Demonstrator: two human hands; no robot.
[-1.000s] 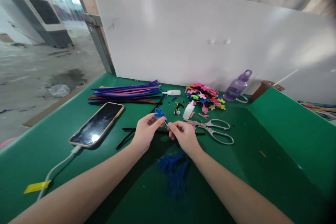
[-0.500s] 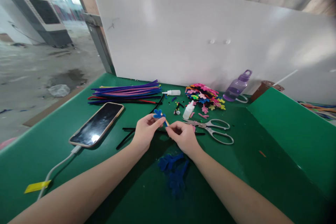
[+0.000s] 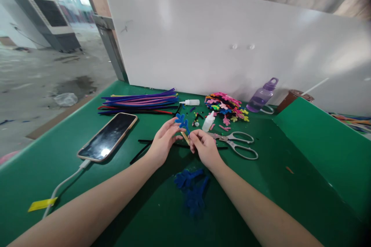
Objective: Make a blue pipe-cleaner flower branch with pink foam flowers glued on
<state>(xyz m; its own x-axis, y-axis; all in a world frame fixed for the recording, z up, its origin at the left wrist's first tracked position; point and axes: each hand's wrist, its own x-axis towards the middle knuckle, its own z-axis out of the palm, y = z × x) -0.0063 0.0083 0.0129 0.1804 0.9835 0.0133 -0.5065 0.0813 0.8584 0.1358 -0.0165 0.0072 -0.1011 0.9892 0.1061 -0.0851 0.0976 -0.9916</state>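
Observation:
My right hand [image 3: 203,146] pinches the stem of a small blue pipe-cleaner flower [image 3: 181,120], whose looped petals point up and left. A pale wooden stick [image 3: 185,137] slants between my hands, its lower end by my right fingertips; which fingers bear it, I cannot tell. My left hand [image 3: 164,141] is beside the flower with its fingers apart, the tips close to the petals. Nearer to me on the table lie several blue pipe-cleaner flowers [image 3: 194,197]. Black pipe cleaners [image 3: 141,152] lie behind and beside my hands.
Scissors [image 3: 232,139] rest right of my hands, near an upright white glue bottle [image 3: 208,122]. Another glue bottle [image 3: 191,102] lies behind, between a pipe-cleaner bundle [image 3: 142,102] and a colourful flower pile [image 3: 224,104]. A phone [image 3: 108,137] with its cable is left; a purple bottle [image 3: 261,96] stands back right.
My left fingers have opened from their pinch and spread. The blue flower has moved slightly up and right, its stem now in my right fingers, with the wooden stick apart from the stem.

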